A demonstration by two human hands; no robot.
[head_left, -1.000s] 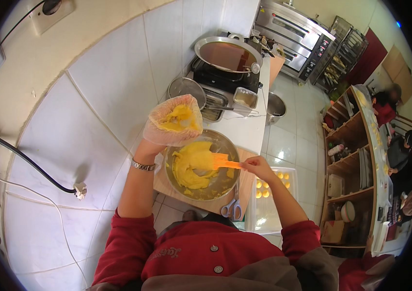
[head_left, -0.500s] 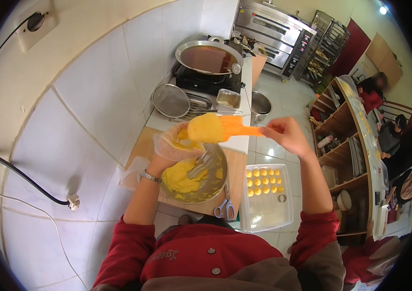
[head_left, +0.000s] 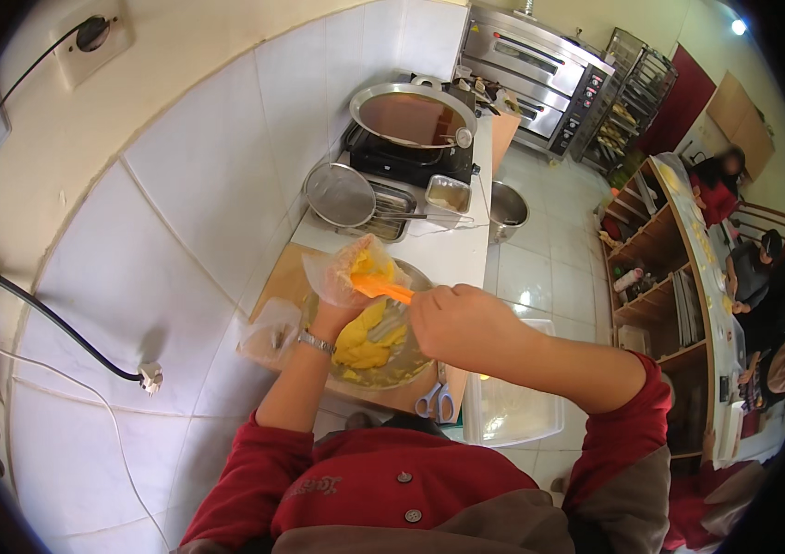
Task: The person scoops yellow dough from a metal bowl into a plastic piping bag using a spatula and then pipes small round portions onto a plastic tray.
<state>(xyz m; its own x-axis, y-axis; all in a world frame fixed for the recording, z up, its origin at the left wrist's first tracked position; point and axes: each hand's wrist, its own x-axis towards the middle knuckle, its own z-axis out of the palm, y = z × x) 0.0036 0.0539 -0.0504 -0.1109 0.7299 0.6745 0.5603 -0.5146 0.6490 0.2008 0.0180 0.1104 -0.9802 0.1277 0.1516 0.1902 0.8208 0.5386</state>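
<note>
My left hand [head_left: 341,316] grips a clear plastic bag [head_left: 326,279] whose rim is folded back over the fingers. Yellow dough [head_left: 367,251] sits in the bag's mouth. With my right hand [head_left: 466,321] I hold an orange spatula [head_left: 385,288] by its handle, its blade pushed into the mouth of the bag. Below both hands stands a metal bowl [head_left: 407,371] with more soft yellow dough [head_left: 369,340]. My right forearm covers part of a white plastic tray [head_left: 514,412], hiding nearly all the yellow rounds in it.
Scissors [head_left: 436,403] lie by the bowl on a wooden board [head_left: 293,263]. Farther back are a strainer [head_left: 341,196], a small metal tin [head_left: 448,195] and a wide pan of dark liquid [head_left: 411,115] on a stove. Shelves [head_left: 665,314] and people stand to the right.
My right hand has swung down and left, taking the dough-laden spatula from above the bowl into the bag. My forearm now covers the tray's yellow rounds.
</note>
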